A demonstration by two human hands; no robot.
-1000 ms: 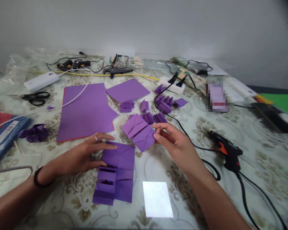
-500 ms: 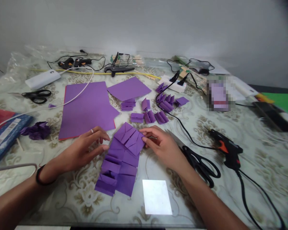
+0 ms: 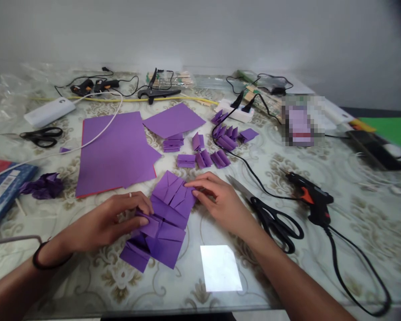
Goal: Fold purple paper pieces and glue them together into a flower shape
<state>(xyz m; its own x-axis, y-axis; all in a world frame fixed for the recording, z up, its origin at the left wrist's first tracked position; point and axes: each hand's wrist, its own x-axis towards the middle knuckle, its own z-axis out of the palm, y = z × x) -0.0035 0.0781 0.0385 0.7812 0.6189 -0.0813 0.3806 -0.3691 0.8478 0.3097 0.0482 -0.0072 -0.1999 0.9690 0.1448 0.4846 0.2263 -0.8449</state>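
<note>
On the table in front of me lies a folded purple paper sheet [image 3: 169, 245] with creases and flaps. My left hand [image 3: 120, 218] pinches a small folded purple paper piece [image 3: 151, 226] at the sheet's left side, between thumb and fingers. Another small folded piece [image 3: 135, 256] lies just below it, at the sheet's lower left. With thumb and index finger, my right hand [image 3: 217, 198] holds the right edge of the creased upper part [image 3: 172, 189]. Whether the upper part is joined to the sheet I cannot tell.
Behind my hands are several small folded purple pieces [image 3: 203, 158] and large purple sheets [image 3: 112, 151]. Black-handled scissors [image 3: 277, 223] and a glue gun [image 3: 312, 196] with a looping cord lie at right. Crumpled purple paper [image 3: 43, 186] and smaller scissors [image 3: 45, 136] are at left.
My left hand has moved from beside the paper onto the small folded piece and closed on it. My right hand keeps its hold on the upper right edge. The view has shifted slightly.
</note>
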